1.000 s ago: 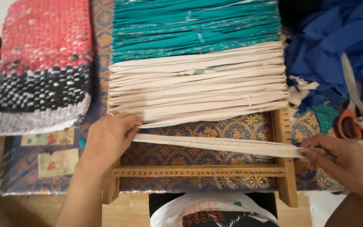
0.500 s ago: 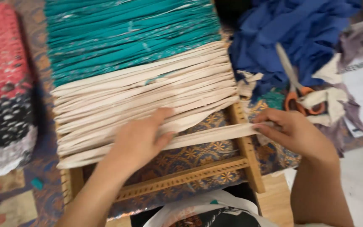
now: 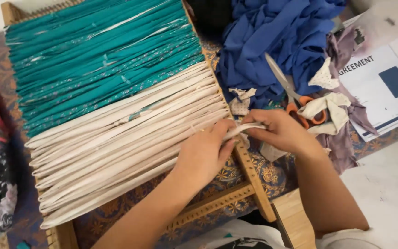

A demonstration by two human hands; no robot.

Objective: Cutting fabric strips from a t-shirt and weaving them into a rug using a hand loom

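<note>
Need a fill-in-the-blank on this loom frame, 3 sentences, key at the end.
1. The right hand pinches the end of a ____-coloured fabric strip at the wooden loom frame.
2. Above the cream strips, the loom carries ____ strips.
3. The orange-handled ____ lie against the blue fabric pile.

Missing words: cream; teal; scissors

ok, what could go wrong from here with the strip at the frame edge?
1. The right hand pinches the cream strip just past the wooden frame rail; if the pinch slips, the end could slacken.
2. The left hand presses on the packed cream strips; a sideways push might bunch or gap those rows.
3. The orange-handled scissors lie beside the right hand, among fabric scraps; loose ends could snag there.
</note>
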